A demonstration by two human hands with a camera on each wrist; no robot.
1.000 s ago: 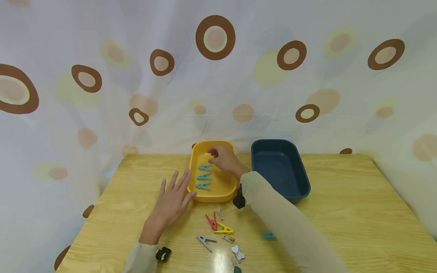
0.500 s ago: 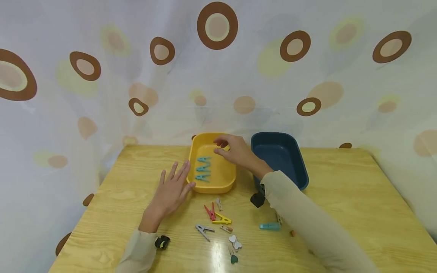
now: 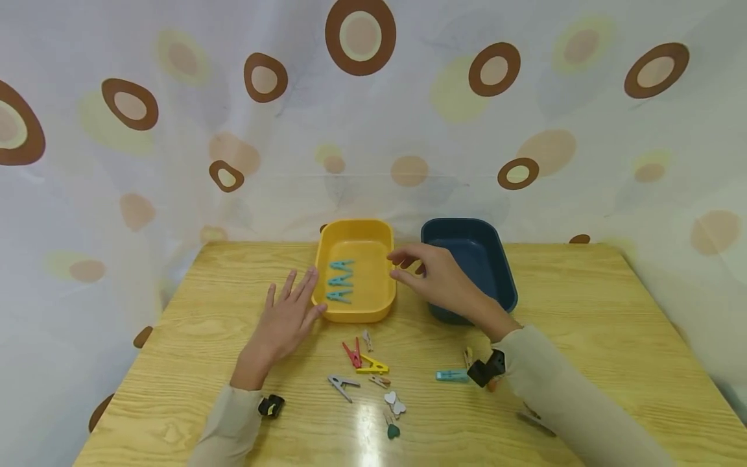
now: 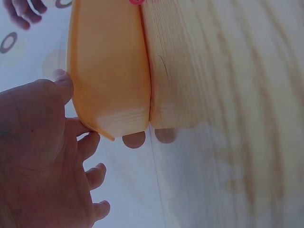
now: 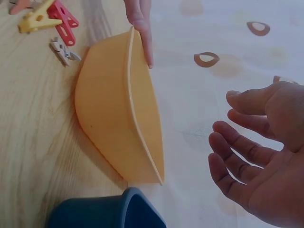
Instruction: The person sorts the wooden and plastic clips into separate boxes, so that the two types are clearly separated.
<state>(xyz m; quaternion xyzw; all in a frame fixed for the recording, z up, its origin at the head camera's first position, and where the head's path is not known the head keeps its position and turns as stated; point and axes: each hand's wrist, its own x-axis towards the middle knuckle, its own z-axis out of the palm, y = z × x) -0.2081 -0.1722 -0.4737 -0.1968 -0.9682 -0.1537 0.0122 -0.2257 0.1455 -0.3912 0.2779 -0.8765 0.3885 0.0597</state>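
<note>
My left hand [image 3: 284, 324] rests on the left rim of a yellow tray [image 3: 362, 316], fingers spread and mostly straight. The left wrist view shows the thumb and a finger touching the rim. In the tray's left half, several light-blue clothespins [image 3: 340, 281] lie in a column. My right hand [image 3: 441, 275] hovers between the yellow tray and a dark blue tray [image 3: 506, 285], partly covering the blue one. In the right wrist view its fingers [image 5: 240, 142] are loosely bent, with nothing held.
Nearer on the wooden table lie a red clothespin [image 3: 353, 352], a yellow one [image 3: 372, 365], a grey one [image 3: 342, 385], white heart clips [image 3: 394, 403] and a green heart clip [image 3: 393, 429]. A light-blue clothespin [image 3: 452, 375] lies by the right wrist camera. A patterned curtain [image 3: 280, 143] hangs behind.
My right hand has moved right and toward me, from over the yellow tray to beside its right rim. The left hand stays on the rim. The head view has tilted downward.
</note>
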